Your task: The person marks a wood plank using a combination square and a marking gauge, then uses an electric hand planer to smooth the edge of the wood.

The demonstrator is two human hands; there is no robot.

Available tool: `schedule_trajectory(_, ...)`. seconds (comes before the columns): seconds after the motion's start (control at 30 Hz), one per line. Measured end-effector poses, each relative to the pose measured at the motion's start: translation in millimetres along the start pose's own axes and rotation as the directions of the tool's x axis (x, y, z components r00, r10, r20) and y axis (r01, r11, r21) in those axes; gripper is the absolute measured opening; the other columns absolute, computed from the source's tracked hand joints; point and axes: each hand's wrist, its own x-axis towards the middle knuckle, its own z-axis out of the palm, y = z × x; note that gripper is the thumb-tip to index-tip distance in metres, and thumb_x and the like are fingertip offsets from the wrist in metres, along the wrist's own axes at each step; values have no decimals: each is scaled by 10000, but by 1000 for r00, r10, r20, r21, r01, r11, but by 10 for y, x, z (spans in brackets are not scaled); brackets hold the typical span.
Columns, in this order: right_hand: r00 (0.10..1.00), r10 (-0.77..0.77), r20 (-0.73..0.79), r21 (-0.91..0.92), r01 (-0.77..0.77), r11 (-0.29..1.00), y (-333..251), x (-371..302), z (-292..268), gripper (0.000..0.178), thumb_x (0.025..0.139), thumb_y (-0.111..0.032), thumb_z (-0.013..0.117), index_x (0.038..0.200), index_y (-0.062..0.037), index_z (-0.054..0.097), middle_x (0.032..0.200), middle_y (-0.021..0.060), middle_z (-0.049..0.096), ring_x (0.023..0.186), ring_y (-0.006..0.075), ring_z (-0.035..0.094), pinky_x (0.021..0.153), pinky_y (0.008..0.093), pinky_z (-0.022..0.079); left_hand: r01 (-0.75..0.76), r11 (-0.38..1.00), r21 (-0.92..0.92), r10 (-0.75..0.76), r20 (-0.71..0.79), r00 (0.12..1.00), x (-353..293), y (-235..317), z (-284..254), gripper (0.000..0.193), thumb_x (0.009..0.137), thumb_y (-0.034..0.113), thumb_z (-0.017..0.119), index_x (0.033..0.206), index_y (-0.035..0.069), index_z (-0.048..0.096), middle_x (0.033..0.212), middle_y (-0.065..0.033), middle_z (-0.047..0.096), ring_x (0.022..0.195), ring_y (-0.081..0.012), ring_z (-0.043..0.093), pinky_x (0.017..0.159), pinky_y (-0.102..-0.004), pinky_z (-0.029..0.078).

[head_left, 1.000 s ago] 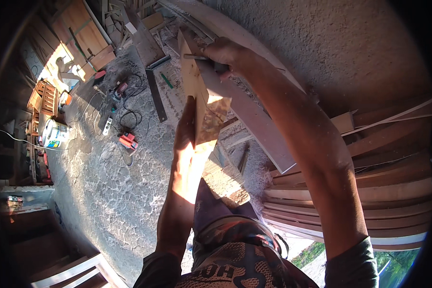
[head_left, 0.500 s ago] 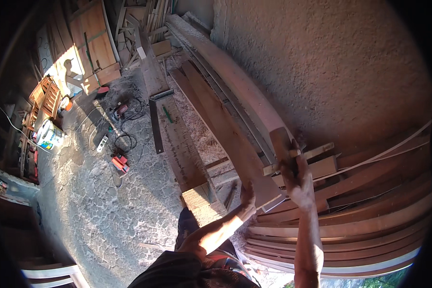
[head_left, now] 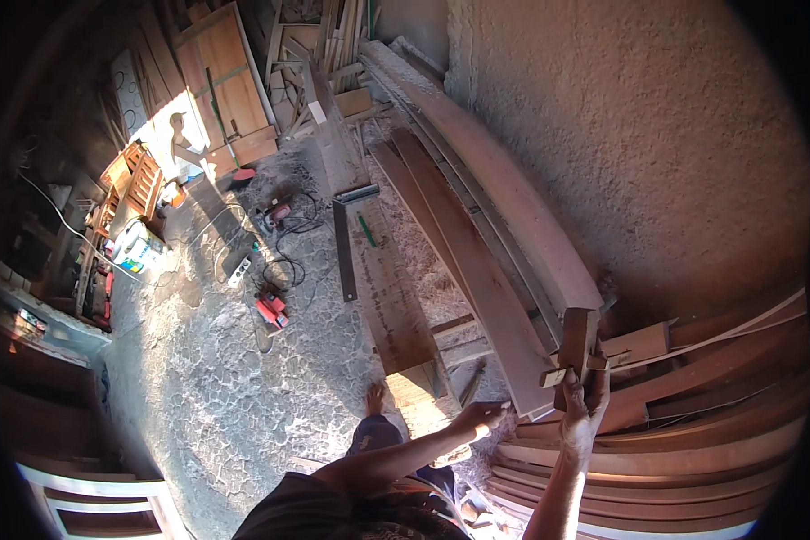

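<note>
My right hand (head_left: pixel 583 409) is closed round a wooden marking gauge (head_left: pixel 577 342), a dark block with a lighter bar crossing it, held above the near end of a long brown plank (head_left: pixel 486 301). Just left of that plank end, my left hand (head_left: pixel 482 418) reaches out with fingers loosely extended; I see nothing in it. The plank lies lengthwise beside another brown board and a thick beam (head_left: pixel 504 171) along the wall. Left of it, a long rough board (head_left: pixel 389 297) bears a carpenter's square (head_left: pixel 344 252) and a green pencil-like stick (head_left: pixel 366 230).
Curved planks (head_left: pixel 693 450) are stacked at the lower right. Red power tools (head_left: pixel 272 310), cords and a power strip (head_left: pixel 239 271) lie on the cracked floor. A white bucket (head_left: pixel 138 247) stands left. Wood scraps lean at the back. My bare foot (head_left: pixel 375 398) is beside the rough board.
My left hand has let go of the plank's near end and drawn off it. The right hand has lifted and turned the gauge upright. The view has swung left.
</note>
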Motion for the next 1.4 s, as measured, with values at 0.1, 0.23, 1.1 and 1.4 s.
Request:
schedule_trajectory(0.1,986,146,76,-113,-137,984,-101,-49,391,475,970,-89,607,1422,-42,469,944,-24,574,853,62,527,694,236,435,-24,922,388,23,7,1000,-479,309,-154,425,1045,352,543,1348,62,608,1034,-48,674,943,-103,596,845,-276,464)
schedule_trajectory(0.23,967,-26,253,-342,114,933,264,-124,933,333,937,-90,621,1253,-21,546,896,47,589,720,127,553,650,298,466,-163,871,464,175,16,984,-1019,740,-500,461,1061,384,493,1412,89,544,1221,-56,689,953,-113,641,851,-305,525)
schedule_trajectory(1.1,817,374,439,-373,-213,903,1755,522,6499,522,928,-213,717,1310,60,488,937,139,707,914,168,679,799,308,540,-368,561,742,711,-205,672,-1991,4099,-5401,180,1004,111,596,1078,-42,655,901,-110,737,789,-173,731,681,-294,577)
schedule_trajectory(1.4,922,347,173,78,-364,928,2619,2334,7335,328,926,-292,725,1117,-82,560,804,1,610,661,79,585,569,254,509,-377,535,756,701,-148,698,-330,4968,-7313,327,1029,202,532,1295,21,588,1158,-248,657,1036,-365,665,859,-419,528)
